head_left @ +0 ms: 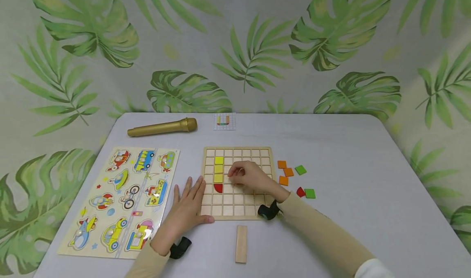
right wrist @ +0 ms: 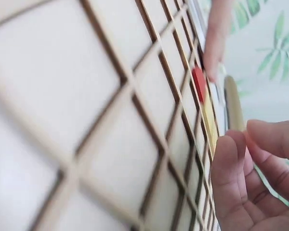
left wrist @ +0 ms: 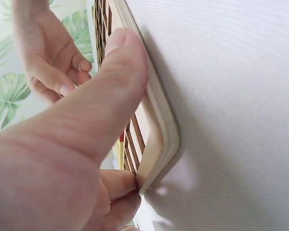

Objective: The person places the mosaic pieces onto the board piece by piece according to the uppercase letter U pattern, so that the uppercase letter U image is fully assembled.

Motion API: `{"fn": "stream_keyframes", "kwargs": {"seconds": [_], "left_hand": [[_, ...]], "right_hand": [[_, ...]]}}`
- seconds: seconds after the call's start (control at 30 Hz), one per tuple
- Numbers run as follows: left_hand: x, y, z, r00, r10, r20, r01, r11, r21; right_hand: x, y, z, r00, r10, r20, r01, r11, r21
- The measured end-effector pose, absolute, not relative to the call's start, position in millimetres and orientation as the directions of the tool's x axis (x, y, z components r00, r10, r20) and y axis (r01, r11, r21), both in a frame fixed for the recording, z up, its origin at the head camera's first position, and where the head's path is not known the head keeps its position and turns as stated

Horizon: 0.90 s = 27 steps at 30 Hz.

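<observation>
A square wooden grid board [head_left: 237, 218] lies on the table. In one of its left columns sit three yellow square tiles [head_left: 218, 169], with a red quarter-round tile [head_left: 218, 188] directly below them. My left hand [head_left: 187, 204] rests along the board's left edge, fingers spread and straight; its thumb [left wrist: 125, 62] lies on the front rim. Over the middle of the grid hovers my right hand [head_left: 252, 176], fingers loosely bent. No tile shows between its fingertips in the right wrist view, where the red tile [right wrist: 198, 84] and a yellow strip of tiles [right wrist: 210, 120] appear beyond.
Right of the board lie several orange tiles [head_left: 288, 171], two green tiles [head_left: 310, 193] and another red piece [head_left: 300, 192]. A pattern card [head_left: 224, 122] and a gold microphone [head_left: 162, 127] lie behind. A vehicle puzzle [head_left: 121, 204] is at left, a wooden strip [head_left: 241, 244] in front.
</observation>
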State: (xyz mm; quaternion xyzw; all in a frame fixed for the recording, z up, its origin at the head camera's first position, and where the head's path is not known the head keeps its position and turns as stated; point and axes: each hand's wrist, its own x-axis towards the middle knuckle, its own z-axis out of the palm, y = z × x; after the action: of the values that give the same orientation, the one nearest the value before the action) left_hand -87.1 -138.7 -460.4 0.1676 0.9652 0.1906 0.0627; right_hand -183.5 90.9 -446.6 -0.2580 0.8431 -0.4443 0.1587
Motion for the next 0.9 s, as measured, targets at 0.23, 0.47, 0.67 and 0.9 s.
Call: {"fn": "stream_keyframes", "kwargs": {"seconds": [0.23,0.47,0.67,0.9], "left_hand": [[-87,-138,-459,-0.936,0.348,-0.059,0.298,0.868,0.397],[-87,-138,-459,-0.937,0.345,-0.055,0.295,0.866,0.403],[-86,-138,-461,-0.937,0.346,-0.056,0.295,0.866,0.404],[-86,-138,-460,-0.937,0.346,-0.053,0.297,0.866,0.403]], "right_hand": [[-191,145,-442,-0.838,-0.545,-0.042,-0.202,0.382,-0.902],[-194,202,-445,-0.877,-0.468,-0.114,-0.071,0.359,-0.931],[-192,241,-448,-0.915,-0.376,-0.143,0.001,0.353,-0.935],[-189,271,-451,-0.943,-0.304,-0.134,0.017,0.357,-0.934]]}}
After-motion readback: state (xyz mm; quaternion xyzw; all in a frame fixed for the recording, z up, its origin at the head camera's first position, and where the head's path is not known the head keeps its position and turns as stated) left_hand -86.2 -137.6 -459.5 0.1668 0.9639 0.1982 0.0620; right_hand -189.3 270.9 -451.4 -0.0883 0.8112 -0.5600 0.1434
